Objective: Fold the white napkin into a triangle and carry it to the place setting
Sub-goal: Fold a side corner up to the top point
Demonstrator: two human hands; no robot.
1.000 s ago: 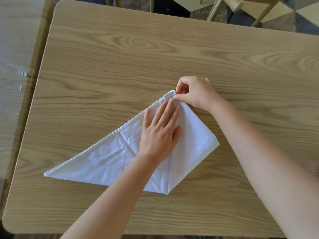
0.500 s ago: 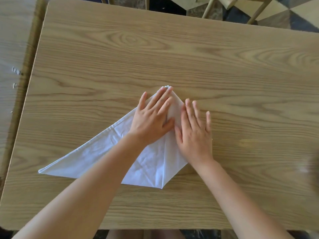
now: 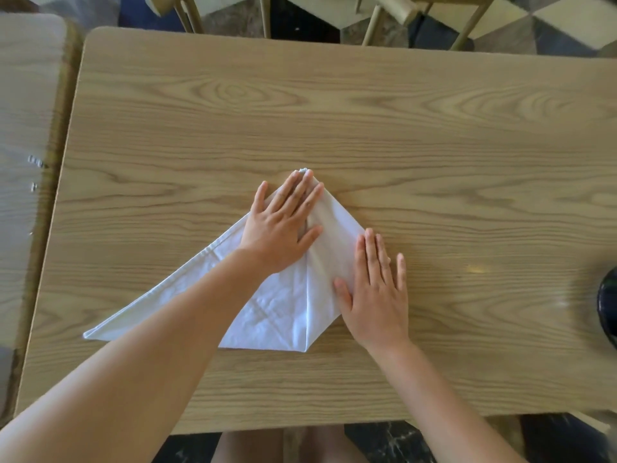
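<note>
The white napkin (image 3: 283,309) lies flat on the wooden table (image 3: 367,128), folded into a triangle with its right corner folded in toward the top point. My left hand (image 3: 283,225) presses flat on the upper part, fingers reaching the top tip. My right hand (image 3: 375,289) lies flat with spread fingers over the napkin's right folded edge, partly on the table. Neither hand grips anything. My left forearm hides the napkin's middle.
A dark round object (image 3: 609,309) shows at the right edge of the table. A second wooden table (image 3: 26,128) abuts on the left. Chair legs (image 3: 370,25) stand beyond the far edge.
My right hand let go of the top corner, flattened, and slid down along the napkin's right fold. My left hand moved up to the tip. The view shifted and the dark object came into sight.
</note>
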